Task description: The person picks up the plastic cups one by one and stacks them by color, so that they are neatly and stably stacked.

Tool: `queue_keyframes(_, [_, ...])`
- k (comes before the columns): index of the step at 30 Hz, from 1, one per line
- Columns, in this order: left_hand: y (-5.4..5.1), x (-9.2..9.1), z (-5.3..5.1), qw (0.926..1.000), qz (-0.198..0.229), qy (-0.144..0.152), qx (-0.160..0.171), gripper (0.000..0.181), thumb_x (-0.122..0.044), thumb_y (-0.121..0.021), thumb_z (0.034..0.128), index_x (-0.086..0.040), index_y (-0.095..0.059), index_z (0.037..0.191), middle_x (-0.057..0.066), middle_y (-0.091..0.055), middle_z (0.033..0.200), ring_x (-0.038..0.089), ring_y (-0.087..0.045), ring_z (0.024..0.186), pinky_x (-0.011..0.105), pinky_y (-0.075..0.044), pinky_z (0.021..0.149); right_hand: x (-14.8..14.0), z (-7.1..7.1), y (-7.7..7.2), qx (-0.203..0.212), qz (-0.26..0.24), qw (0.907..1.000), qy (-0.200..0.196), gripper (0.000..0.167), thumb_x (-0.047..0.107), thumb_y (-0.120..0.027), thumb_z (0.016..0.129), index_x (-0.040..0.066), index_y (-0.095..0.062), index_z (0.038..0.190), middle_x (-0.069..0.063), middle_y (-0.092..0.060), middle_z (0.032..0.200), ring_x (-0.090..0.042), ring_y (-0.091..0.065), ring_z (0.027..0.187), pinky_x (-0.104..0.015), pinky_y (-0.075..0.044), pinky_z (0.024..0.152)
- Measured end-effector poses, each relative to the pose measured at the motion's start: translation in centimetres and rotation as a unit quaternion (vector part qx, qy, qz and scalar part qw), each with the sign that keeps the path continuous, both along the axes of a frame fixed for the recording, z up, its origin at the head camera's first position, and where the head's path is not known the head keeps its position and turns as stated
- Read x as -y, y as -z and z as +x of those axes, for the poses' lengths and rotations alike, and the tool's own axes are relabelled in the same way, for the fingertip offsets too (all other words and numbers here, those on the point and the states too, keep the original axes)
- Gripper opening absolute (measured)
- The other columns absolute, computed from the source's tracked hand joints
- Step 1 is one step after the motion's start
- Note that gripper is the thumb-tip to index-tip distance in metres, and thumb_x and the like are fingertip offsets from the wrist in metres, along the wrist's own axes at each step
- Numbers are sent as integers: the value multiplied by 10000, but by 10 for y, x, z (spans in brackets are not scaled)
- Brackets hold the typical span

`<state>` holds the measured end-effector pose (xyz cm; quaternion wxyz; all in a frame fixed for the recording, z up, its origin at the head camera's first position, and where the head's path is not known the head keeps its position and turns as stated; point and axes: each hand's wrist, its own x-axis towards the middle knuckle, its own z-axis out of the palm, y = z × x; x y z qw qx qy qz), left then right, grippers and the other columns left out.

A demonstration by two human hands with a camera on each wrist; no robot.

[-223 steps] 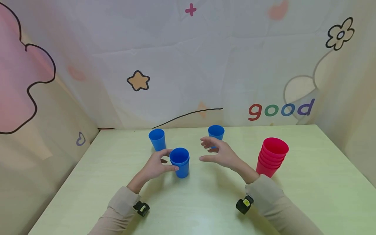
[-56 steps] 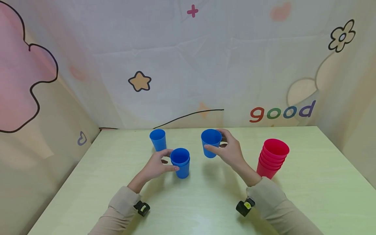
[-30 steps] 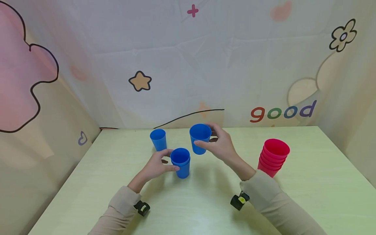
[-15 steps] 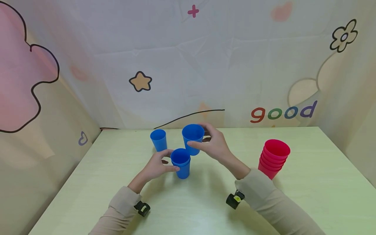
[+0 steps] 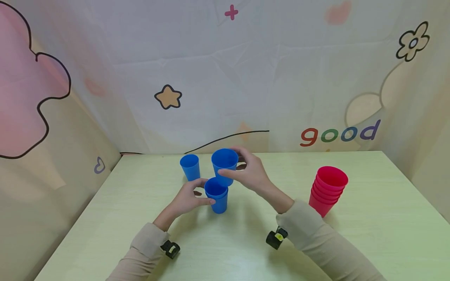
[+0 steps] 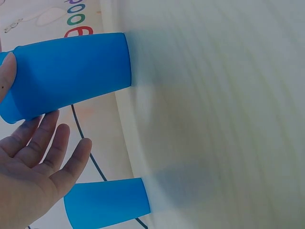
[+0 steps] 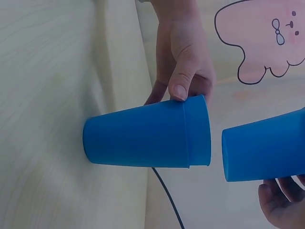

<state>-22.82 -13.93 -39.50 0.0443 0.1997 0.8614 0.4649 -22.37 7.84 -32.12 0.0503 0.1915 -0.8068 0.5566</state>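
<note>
Two nested blue cups (image 5: 219, 203) stand upright on the table, with my left hand (image 5: 186, 199) holding them near the rim between thumb and fingers. Just above and slightly behind them, my right hand (image 5: 251, 171) grips another blue cup (image 5: 224, 164) by its side, thumb in front. In the right wrist view a small gap separates the held cup (image 7: 262, 145) from the rim of the nested cups (image 7: 143, 136). One more blue cup (image 5: 190, 168) stands behind my left hand; its lower part is hidden in the head view.
A stack of several nested red cups (image 5: 325, 193) stands on the right part of the pale table (image 5: 225, 249), beyond my right forearm. A printed cloth backdrop (image 5: 211, 78) rises at the table's back edge.
My right hand first took the blue cup from the back right, lifted it and carried it leftward until over the nested pair. The left hand has stayed put, holding that pair.
</note>
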Motion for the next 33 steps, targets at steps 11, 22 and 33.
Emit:
queue_keyframes(11, [0,0,0,10000,9,-19,-5,550,-230,-759,743,-49,-533,1211,88,-583,1163,265,-520,1060,434,-457,861,7,-1,4,31,-9,9997,-227,651,275,-736,755,97,-435,1304,-96,-557,1163,-253,-565,952,-356,-494,779])
queue_keyframes(22, [1,0,0,10000,-60,-12,-60,544,-209,-757,746,-37,-529,1209,100,-581,1166,274,-528,1053,438,-458,865,12,-4,14,87,250,9977,-627,621,252,-743,755,82,-461,1281,-86,-556,1187,-247,-546,1004,-375,-473,833])
queue_keyframes(33, [0,0,2,9999,42,1,-131,465,-166,-750,752,-5,-539,1134,117,-594,1073,322,-526,1044,482,-452,857,14,-9,31,258,689,9940,-808,638,296,-752,741,88,-471,1274,-68,-558,1191,-232,-516,1048,-367,-459,836])
